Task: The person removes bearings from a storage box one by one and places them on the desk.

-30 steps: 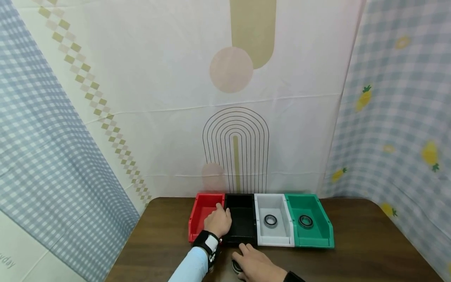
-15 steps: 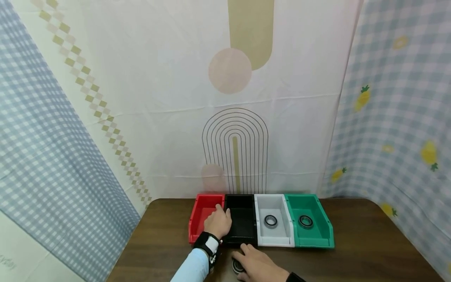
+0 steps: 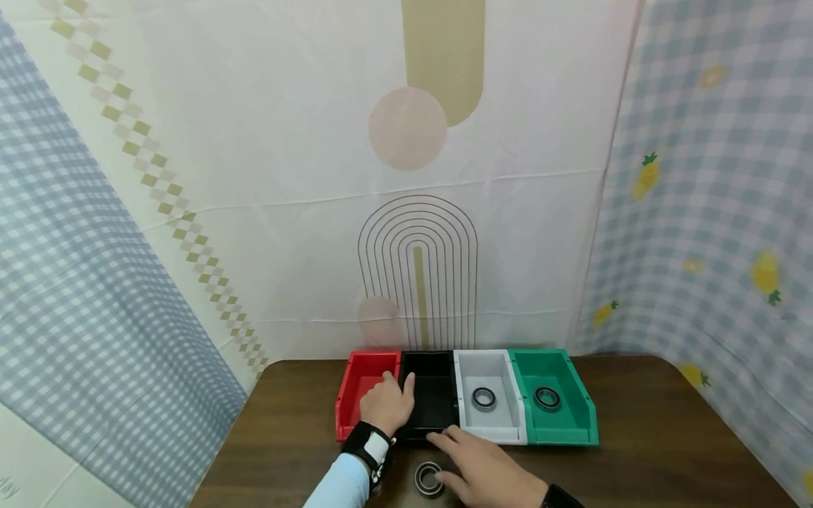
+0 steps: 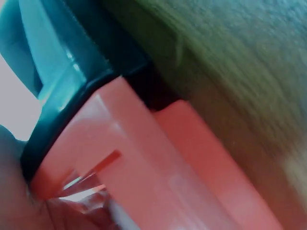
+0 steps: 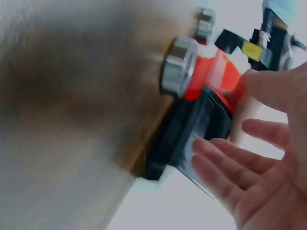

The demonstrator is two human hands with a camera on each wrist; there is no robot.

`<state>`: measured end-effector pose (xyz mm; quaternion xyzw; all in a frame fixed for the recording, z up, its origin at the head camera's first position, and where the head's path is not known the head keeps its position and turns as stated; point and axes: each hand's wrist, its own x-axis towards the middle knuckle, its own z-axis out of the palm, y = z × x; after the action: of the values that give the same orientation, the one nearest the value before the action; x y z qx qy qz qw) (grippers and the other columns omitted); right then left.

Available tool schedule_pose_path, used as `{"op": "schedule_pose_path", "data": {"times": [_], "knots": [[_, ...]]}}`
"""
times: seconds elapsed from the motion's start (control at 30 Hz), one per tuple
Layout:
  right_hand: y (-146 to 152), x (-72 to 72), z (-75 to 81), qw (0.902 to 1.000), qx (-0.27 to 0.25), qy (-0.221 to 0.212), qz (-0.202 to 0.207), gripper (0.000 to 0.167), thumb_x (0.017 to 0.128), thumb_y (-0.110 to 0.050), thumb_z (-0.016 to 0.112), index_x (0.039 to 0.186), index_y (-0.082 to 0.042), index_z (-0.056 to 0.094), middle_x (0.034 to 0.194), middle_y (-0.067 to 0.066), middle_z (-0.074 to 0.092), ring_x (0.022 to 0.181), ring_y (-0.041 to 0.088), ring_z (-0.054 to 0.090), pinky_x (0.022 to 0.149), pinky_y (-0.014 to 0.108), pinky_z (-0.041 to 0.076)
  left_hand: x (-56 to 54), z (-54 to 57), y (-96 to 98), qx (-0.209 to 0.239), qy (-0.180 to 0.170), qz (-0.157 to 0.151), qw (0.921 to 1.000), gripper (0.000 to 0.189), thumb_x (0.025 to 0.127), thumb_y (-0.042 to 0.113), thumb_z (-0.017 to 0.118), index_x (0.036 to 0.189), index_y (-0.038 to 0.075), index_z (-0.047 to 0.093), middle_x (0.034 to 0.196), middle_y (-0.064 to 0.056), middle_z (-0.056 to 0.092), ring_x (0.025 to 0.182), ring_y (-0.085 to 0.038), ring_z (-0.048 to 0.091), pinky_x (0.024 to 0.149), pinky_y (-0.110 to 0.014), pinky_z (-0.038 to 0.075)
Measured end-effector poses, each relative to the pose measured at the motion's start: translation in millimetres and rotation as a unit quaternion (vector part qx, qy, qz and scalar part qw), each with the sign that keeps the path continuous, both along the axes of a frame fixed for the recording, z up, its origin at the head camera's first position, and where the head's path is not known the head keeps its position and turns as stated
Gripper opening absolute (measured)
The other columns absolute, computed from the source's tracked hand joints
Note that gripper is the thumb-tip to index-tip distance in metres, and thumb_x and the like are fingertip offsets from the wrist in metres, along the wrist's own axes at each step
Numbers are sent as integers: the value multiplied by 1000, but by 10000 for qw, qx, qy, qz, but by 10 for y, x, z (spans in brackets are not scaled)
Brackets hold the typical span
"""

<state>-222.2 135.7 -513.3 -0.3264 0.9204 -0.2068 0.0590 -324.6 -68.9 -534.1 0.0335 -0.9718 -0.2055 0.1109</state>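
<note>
Got one steel bearing point(image 3: 420, 482) lying flat on the brown table point(image 3: 641, 430), just in front of the black bin point(image 3: 435, 384) and between the left wrist strap point(image 3: 367, 446) and the right hand point(image 3: 485, 469). Pointing straight up with its hole, so running upright along the central axis. Round across, so hard to call any one direction long. Visible edge-on in the right wrist view too.

Over at the right hand, seeing loosely spread fingers with hold of nothing. Overlapping the bearing's rim with the thumb tip from the head camera, but showing clear of it in the right wrist view.

With the left hand point(image 3: 387, 408), seeing index and thumb stretched out and parted over the shared wall of the red bin point(image 3: 363, 377) and black bin. Can't tell about a grip, with the other fingers hidden.

Lined up left to right: red, black, white bin point(image 3: 502, 425), green bin point(image 3: 574, 427), all running lengthwise away from the person. Found a white-bin bearing point(image 3: 484, 408) and a green-bin bearing point(image 3: 547, 408), both flat, hole up. Also spotted a second bearing point(image 5: 205, 25) near the left wrist.
</note>
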Motion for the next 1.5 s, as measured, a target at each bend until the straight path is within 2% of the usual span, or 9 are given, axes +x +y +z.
{"op": "schedule_pose_path", "data": {"times": [0.17,0.27,0.4,0.57,0.77,0.93,1.07,1.33,1.5], "knots": [[89,-5,117,9954,-333,869,-203,48,107,-42,64,149,-19,62,133,-1,67,112,10,68,92,38,61,131,0,-47,-95,326,-76,9994,64,105,55,57,119,-7,65,97,-23,73,87,-37,71,74,-52,60],[171,-18,147,9910,-373,1209,-448,47,107,-44,63,147,-20,63,132,-3,68,113,12,68,92,39,61,244,28,-89,373,273,-322,9984,67,106,53,57,131,-9,60,120,-27,69,110,-42,68,93,-57,58],[321,-4,138,9841,-328,1532,-836,46,105,-41,68,146,-21,64,131,-5,68,114,12,67,91,40,60,416,153,-138,1112,79,-679,9914,72,107,47,60,148,-11,50,142,-31,60,132,-46,59,112,-61,49],[526,32,79,9762,-354,1715,-1277,45,102,-33,73,145,-22,65,132,-6,69,121,16,67,97,43,59,672,320,-192,1371,-45,-879,9866,70,104,41,66,151,-8,49,147,-28,58,139,-46,55,117,-67,42],[676,42,60,9685,-407,1960,-1482,44,100,-31,76,142,-26,66,127,-9,70,119,15,67,97,44,59,883,329,-202,1394,-263,-1020,9846,70,100,46,71,150,-1,53,143,-21,62,133,-40,58,112,-69,43],[687,41,46,9678,-353,1947,-1553,43,99,-32,76,141,-25,68,125,-8,71,117,14,67,96,44,59,931,260,-184,1128,-108,-1181,9865,67,101,44,71,147,-3,56,138,-21,63,127,-37,59,109,-64,47],[676,35,23,9703,-305,1821,-1562,41,100,-33,75,140,-25,68,126,-9,71,115,12,67,95,43,59,936,231,-177,989,-24,-1105,9889,66,100,43,71,145,-3,57,138,-21,63,125,-36,59,108,-63,47],[710,5,17,9667,-515,1976,-1544,40,99,-29,78,138,-27,69,124,-10,71,116,11,67,95,42,60,934,267,-150,989,-8,-1061,9894,65,100,43,71,146,0,57,137,-18,62,125,-34,57,109,-61,46],[729,-2,19,9661,-528,1970,-1583,40,98,-29,78,137,-28,69,123,-14,70,116,9,67,94,41,60,939,269,-128,1199,276,-1141,9858,63,100,45,71,142,-2,60,134,-18,62,123,-35,57,107,-61,46]]}}
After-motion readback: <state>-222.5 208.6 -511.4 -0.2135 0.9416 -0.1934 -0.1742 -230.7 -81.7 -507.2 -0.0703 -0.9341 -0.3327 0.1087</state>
